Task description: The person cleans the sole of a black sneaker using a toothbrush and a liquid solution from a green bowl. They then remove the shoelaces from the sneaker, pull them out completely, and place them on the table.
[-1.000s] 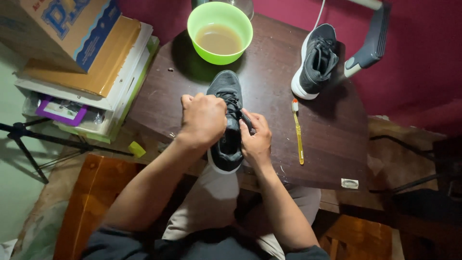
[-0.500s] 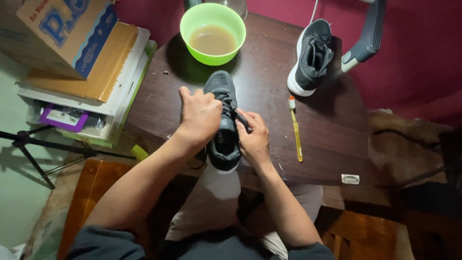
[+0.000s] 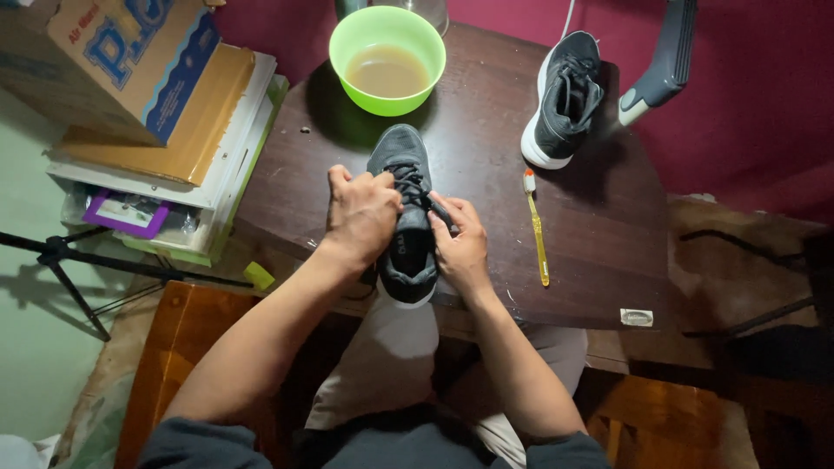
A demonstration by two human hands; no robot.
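A dark grey sneaker [image 3: 405, 156] with a white sole lies on the dark wooden table [image 3: 599, 252], toe pointing away from me, heel over the near edge. My left hand [image 3: 360, 213] grips its left side over the laces. My right hand [image 3: 459, 243] pinches the black laces on the right side. A second matching sneaker [image 3: 565, 95] lies at the far right of the table. A yellow toothbrush [image 3: 537, 230] lies to the right of my right hand. A green bowl [image 3: 387, 59] of murky brown water stands beyond the sneaker.
Stacked books and a cardboard box [image 3: 130, 61] sit to the left of the table. A tripod leg [image 3: 69, 260] stands on the left floor. A grey handle [image 3: 665, 52] leans at the far right. A wooden stool [image 3: 174, 347] is beside my left arm.
The view has shifted slightly. My hands stay on the sneaker, with small movements of the fingers at the laces; the sneaker has hardly moved.
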